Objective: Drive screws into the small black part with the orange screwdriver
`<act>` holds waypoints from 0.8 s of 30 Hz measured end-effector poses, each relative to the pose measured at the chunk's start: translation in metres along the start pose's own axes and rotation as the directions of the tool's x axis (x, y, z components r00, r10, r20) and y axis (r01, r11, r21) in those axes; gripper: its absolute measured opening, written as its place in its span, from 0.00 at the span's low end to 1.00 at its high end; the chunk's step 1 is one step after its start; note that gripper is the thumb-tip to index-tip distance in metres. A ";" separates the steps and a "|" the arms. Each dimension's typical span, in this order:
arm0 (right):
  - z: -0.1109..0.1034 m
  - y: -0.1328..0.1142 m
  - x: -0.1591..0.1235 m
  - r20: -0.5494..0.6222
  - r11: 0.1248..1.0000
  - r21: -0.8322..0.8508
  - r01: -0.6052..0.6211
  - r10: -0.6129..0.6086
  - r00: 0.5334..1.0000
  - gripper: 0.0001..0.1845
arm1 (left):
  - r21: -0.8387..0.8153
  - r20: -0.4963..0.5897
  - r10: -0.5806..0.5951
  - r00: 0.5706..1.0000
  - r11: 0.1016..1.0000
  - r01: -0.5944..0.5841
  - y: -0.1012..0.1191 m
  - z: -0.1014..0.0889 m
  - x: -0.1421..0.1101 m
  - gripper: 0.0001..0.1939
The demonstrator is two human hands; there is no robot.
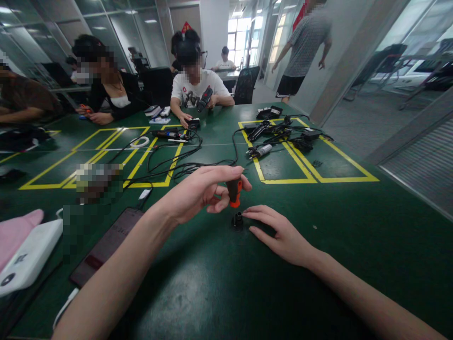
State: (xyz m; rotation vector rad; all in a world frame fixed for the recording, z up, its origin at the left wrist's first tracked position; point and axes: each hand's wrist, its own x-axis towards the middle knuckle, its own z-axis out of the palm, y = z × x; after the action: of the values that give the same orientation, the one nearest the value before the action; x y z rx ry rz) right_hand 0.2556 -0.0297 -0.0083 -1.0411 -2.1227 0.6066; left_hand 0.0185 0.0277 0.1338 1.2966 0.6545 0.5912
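My left hand (208,191) is closed on a short dark grey and orange tool (233,192), pinching it upright between thumb and fingers with its orange end down. Its exact kind cannot be made out, as the fingers cover part of it. Just below that end, a small black part (237,222) with a round base and a short upright tube stands on the green table. My right hand (279,231) is open beside it, thumb and fingers stretched apart. The index fingertip is at the tube's right edge; whether it touches cannot be told.
A phone (109,245) with a cable lies left of my left forearm, near a white device (30,257) and a pink item (17,231). Tools and black cables (283,134) lie in the yellow-taped areas. Across the table, a person (201,87) holds a black tool (204,100).
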 end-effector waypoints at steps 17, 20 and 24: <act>-0.001 0.000 0.000 -0.007 1.000 -0.017 0.009 -0.009 1.000 0.15 | -0.012 0.001 0.001 1.000 1.000 -0.001 0.001 0.000 -0.001 0.20; -0.001 0.000 0.000 -0.003 1.000 -0.018 0.010 -0.010 1.000 0.14 | -0.040 0.030 0.026 0.999 0.999 -0.024 0.001 0.000 0.000 0.20; 0.000 0.000 0.000 0.001 1.000 -0.015 0.011 -0.011 1.000 0.15 | -0.082 0.088 0.004 0.996 0.997 0.004 -0.001 -0.001 0.002 0.19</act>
State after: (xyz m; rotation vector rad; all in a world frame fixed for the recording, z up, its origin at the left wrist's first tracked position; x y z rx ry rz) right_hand 0.2557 -0.0296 -0.0083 -1.0370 -2.1353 0.5876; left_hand 0.0188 0.0295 0.1325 1.2383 0.5521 0.5523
